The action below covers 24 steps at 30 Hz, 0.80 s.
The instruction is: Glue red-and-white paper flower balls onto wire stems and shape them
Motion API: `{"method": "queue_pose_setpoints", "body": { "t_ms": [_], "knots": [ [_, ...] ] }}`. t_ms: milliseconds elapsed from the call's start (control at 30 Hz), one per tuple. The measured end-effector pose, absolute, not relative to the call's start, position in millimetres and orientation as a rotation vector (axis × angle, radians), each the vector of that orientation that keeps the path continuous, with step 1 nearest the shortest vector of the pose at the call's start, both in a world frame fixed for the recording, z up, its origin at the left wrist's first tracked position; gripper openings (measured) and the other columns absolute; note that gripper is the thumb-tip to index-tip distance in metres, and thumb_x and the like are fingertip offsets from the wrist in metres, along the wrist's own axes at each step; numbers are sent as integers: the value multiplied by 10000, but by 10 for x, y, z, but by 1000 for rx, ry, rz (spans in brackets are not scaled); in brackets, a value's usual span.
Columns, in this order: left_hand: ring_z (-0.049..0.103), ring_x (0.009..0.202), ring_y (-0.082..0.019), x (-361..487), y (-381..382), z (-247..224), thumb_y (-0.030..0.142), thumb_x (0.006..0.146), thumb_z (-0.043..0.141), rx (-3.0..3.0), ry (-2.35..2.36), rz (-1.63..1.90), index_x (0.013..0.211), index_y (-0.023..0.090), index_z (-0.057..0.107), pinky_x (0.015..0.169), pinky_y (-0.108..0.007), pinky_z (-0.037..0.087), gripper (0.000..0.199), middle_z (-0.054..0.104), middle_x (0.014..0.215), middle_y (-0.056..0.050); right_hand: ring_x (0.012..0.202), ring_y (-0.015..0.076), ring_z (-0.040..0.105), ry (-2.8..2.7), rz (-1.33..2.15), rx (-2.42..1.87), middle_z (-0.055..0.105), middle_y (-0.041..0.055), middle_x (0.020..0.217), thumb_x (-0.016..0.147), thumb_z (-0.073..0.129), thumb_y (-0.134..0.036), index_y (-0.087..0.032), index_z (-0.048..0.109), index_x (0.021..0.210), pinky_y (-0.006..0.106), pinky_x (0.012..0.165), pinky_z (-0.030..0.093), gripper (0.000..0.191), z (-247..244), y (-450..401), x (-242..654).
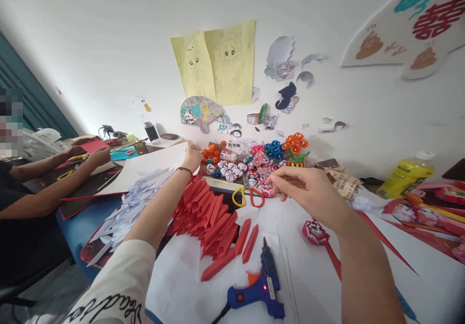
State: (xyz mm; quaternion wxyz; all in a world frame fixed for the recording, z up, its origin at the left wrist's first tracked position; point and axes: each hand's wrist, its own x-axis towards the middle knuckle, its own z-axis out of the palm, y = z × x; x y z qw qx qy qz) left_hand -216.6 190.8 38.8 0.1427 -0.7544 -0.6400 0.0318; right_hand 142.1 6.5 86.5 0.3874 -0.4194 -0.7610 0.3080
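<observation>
My left hand (192,159) reaches to the far end of a pile of red folded paper pieces (207,212), beside a white sheet. Its fingertips are hidden, so I cannot tell what it touches. My right hand (305,188) hovers over the white paper, fingers loosely bent and slightly apart, with nothing visible in them. Close to its fingertips are scissors (256,198) with one yellow and one red handle, and several red-and-white paper balls (230,171). Below lies a blue hot glue gun (257,287), its red light lit. A red-and-white paper flower (315,232) rests near my right wrist.
White folded paper strips (134,208) are heaped left of the red ones. Bead-like flowers (274,150) stand against the wall. A yellow bottle (405,175) is at the back right. To the left, another person's hands (98,157) hold red paper. Thin wires (288,270) lie beside the glue gun.
</observation>
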Motion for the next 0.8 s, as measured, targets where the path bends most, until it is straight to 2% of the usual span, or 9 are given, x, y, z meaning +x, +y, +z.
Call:
{"method": "queue_pose_setpoints", "body": {
  "t_ms": [367, 800],
  "knots": [
    [637, 1095, -233, -1570, 2332, 398, 335, 975, 609, -2315, -1565, 122, 1246, 174, 605, 930, -449, 560, 316, 620, 1274, -104, 611, 182, 640, -1820, 768, -1175, 729, 27, 706, 901, 586, -431, -219, 714, 811, 302, 615, 502, 264, 894, 85, 1459],
    [620, 1132, -233, -1461, 2252, 610, 334, 983, 591, -2458, -1231, 157, 1220, 182, 623, 975, -463, 535, 283, 614, 1296, -99, 585, 185, 652, -1798, 725, -1226, 737, 29, 677, 889, 581, -408, -211, 717, 772, 304, 601, 481, 266, 892, 68, 1461]
  ]
}}
